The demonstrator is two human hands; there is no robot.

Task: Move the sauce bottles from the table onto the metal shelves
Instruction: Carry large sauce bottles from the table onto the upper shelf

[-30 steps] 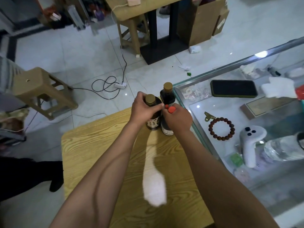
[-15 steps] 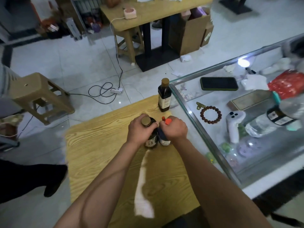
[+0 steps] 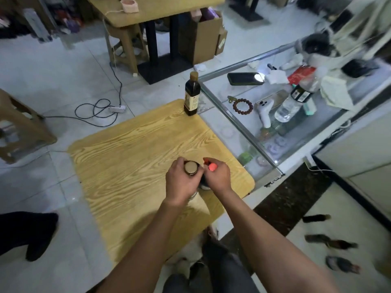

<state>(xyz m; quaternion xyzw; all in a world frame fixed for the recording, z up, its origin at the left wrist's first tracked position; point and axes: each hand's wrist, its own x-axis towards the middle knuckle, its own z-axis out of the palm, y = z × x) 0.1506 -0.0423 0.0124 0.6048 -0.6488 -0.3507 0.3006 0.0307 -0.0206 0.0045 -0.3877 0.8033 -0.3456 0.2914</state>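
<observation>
My left hand (image 3: 181,183) grips a dark sauce bottle with a gold cap (image 3: 191,167) over the wooden table (image 3: 131,157). Right beside it, my right hand (image 3: 218,176) grips a dark bottle with a red cap (image 3: 212,166); most of that bottle is hidden under my fingers. The two bottles touch or nearly touch. A third tall dark sauce bottle with a brown cap (image 3: 192,95) stands upright alone at the table's far right corner. Several dark bottles (image 3: 330,243) lie blurred at the lower right. No metal shelves can be made out.
A glass display counter (image 3: 249,123) adjoins the table's right edge, carrying a phone (image 3: 243,78), a bead bracelet (image 3: 242,106), a white controller (image 3: 264,112) and a plastic water bottle (image 3: 293,102). A stool (image 3: 19,127) and a cable (image 3: 95,112) are on the floor at left.
Both hands have pulled their bottles back from the far corner toward the table's near side. The third bottle stays at the far corner. The view has swung to the right.
</observation>
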